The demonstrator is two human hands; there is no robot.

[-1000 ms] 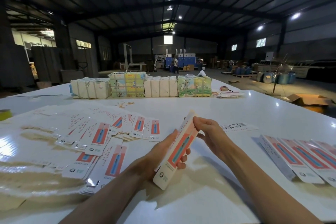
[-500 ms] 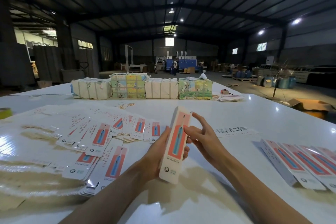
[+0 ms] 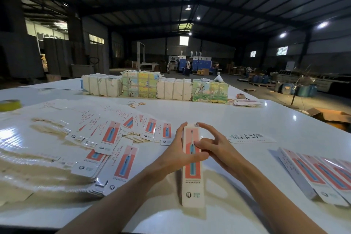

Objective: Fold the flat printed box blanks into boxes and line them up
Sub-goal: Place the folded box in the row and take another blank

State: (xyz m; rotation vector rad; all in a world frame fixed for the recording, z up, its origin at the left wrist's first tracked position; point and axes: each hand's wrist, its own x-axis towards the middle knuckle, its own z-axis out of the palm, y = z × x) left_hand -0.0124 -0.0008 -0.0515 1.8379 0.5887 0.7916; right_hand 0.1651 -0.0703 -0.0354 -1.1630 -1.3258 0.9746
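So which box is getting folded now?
On the big white table, look centre. The left hand and right hand hold a long red and white cardboard box picturing a blue toothbrush. Only it is held; flat blanks and finished boxes lie down.

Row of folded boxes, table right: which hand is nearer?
Right. The right hand touches the top end of the held box, on the side facing the row of folded boxes; the left hand grips it from the opposite side, farther away.

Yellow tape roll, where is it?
In the head view, the yellow tape roll lies far left on the white table, behind the flat printed box blanks.
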